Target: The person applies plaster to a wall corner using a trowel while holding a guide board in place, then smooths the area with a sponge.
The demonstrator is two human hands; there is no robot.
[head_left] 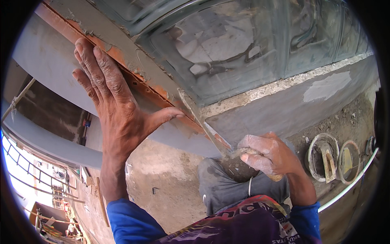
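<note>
My left hand (pixel 118 105), dusted with cement, lies with fingers stretched out against a long orange-red strip (pixel 113 53). Its thumb points right, along the strip's lower part. Beside the strip runs a band of grey mortar (pixel 109 30), bordering a panel of glass blocks (pixel 260 49). Closed round the handle of a trowel (pixel 199 116) is my right hand (pixel 271 156), its fingers coated with pale cement. The trowel's narrow blade slants up and left across the end of the strip, near the corner of the glass. Most of the handle is hidden in my grip.
A bucket (pixel 310 164) with mortar residue and a flat tool stands at right, next to a second round container (pixel 356 156). A pale hose (pixel 351 185) curves past them. Below the glass is a grey plastered wall (pixel 280 105). Ladder-like bars (pixel 36 173) stand at far left.
</note>
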